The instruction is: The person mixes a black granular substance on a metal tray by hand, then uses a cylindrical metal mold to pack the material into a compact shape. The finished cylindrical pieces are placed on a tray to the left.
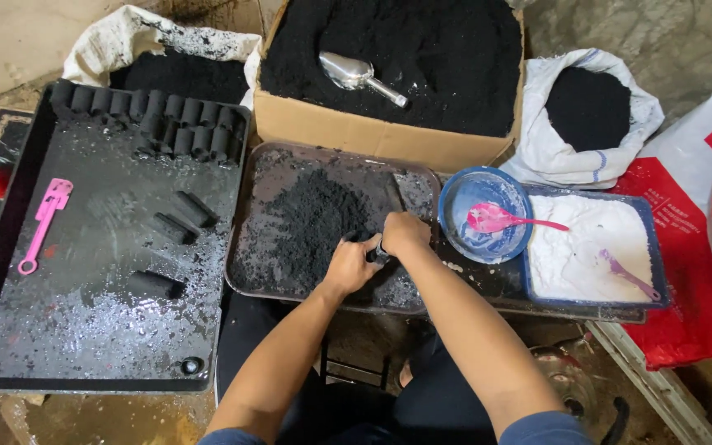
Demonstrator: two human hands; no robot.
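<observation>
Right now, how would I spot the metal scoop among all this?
Find the big cardboard box of black powder at the top, behind the dark tray where both hands work. The shiny silver metal scoop lies on that powder, the only metal tool; the other utensils are pink or purple plastic.

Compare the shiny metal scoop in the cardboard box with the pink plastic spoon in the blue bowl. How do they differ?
The shiny metal scoop is silver and lies on black powder, while the pink plastic spoon rests in the round blue bowl with whitish residue. The scoop has a deep, wide mouth; the spoon is shallow with a thin handle. Neither is held.
</observation>
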